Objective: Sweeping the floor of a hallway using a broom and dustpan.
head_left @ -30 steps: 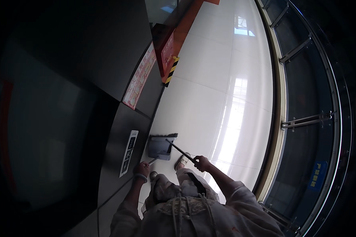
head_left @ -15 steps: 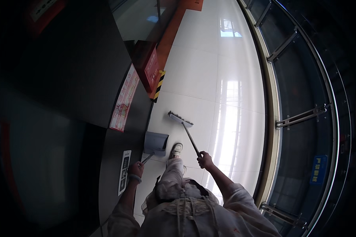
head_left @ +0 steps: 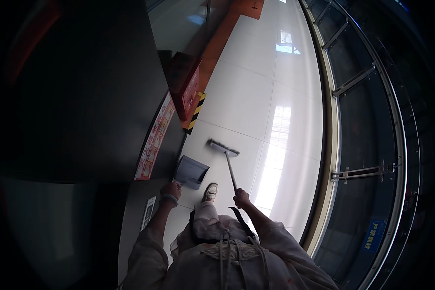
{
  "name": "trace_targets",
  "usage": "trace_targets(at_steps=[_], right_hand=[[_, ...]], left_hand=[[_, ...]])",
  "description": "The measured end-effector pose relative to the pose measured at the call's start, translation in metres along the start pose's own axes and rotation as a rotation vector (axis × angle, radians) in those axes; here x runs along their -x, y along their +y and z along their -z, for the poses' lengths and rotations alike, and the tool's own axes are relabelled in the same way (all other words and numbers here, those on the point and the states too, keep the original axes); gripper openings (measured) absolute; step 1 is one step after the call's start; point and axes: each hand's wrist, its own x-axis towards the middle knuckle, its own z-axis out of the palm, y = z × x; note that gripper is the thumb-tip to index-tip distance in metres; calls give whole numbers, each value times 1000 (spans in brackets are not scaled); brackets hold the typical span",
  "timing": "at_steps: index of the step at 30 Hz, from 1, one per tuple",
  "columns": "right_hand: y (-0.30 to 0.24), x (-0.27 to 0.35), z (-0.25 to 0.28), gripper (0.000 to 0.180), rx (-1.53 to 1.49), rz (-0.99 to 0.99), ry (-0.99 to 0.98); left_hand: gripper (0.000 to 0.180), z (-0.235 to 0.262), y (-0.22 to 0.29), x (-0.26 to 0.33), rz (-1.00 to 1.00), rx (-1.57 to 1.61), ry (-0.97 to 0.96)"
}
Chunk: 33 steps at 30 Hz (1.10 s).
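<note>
My right hand [head_left: 241, 198] is closed round the upper part of a broom's handle. The broom [head_left: 224, 148] reaches away from me, its wide head with dark bristles down at the pale tiled floor [head_left: 237, 106]. On the left, my left hand [head_left: 171, 190] grips the handle of a grey dustpan [head_left: 192, 172], most of that handle being hidden by the fist. The dustpan sits low beside the dark wall, its open side turned right toward the broom. A gap of bare tile lies between dustpan and broom head. My shoe [head_left: 210, 192] is just right of the dustpan.
Along the left runs a dark wall [head_left: 92, 116] with a red box [head_left: 188, 92] and a yellow-black striped marking [head_left: 195, 113] at its foot. A glass railing with a metal handrail [head_left: 402, 140] curves along the right, above a raised floor edge [head_left: 328, 145].
The view has shifted slightly forward and turned. My right hand and the broom handle have moved a little left and nearer to me. The dustpan has tilted and come a little closer to the broom head.
</note>
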Motion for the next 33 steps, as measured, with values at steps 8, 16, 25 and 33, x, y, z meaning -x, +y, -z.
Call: trace_targets(at_steps=[8, 16, 25, 33], right_hand=[[-50, 24, 85, 38, -413, -245, -475], [-111, -50, 85, 25, -353, -161, -124], [-114, -32, 54, 15, -59, -167, -378], [-58, 28, 100, 37, -488, -239, -470]], left_hand=[[9, 18, 0, -20, 67, -18, -29], [12, 10, -6, -17, 136, -88, -19], [14, 9, -15, -23, 128, -66, -13], [15, 14, -13, -27, 98, -73, -18]])
